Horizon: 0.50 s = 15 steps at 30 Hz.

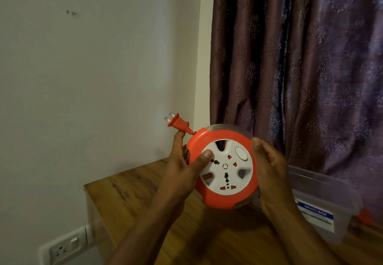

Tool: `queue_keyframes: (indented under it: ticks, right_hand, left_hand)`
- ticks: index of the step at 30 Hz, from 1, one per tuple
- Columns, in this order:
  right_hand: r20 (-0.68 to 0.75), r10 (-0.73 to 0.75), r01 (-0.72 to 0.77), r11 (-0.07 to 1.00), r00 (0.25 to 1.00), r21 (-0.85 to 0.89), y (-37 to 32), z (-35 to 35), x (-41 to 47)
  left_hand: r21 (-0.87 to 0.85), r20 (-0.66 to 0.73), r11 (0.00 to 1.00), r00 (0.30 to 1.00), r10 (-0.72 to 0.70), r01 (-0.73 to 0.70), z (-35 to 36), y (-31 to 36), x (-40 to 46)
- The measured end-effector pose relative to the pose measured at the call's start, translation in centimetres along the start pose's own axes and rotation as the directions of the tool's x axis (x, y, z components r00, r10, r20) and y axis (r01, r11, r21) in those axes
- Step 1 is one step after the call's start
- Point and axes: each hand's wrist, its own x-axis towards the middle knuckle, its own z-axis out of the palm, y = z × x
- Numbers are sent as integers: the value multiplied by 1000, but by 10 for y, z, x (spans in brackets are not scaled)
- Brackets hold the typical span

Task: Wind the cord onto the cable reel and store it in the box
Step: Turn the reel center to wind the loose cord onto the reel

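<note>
An orange cable reel with a white socket face is held up in front of me, above the wooden table. My left hand grips its left rim, the thumb lying on the white face and a finger reaching up behind the orange plug. The plug sticks out at the reel's upper left on a very short stub of cord, prongs pointing up-left. My right hand grips the reel's right rim. The clear plastic box with a blue label stands on the table at the right, partly behind my right hand.
The wooden table stands in a corner, with a white wall to the left and a purple curtain behind. A white wall socket is set low on the left. Something orange shows past the box.
</note>
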Motion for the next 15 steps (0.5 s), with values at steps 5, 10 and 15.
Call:
queue_keyframes:
  ticks: [5, 10, 15]
  right_hand:
    - [41, -7, 9, 999, 999, -43, -2, -1, 0]
    - [40, -24, 26, 999, 999, -46, -5, 2, -1]
    - [27, -27, 29, 999, 999, -38, -3, 1, 1]
  left_hand:
    - [23, 11, 1000, 1000, -11, 11, -6, -1, 0]
    - [-29, -40, 998, 998, -49, 48, -7, -4, -2]
    - [-249, -139, 959, 974, -176, 138, 0, 3, -4]
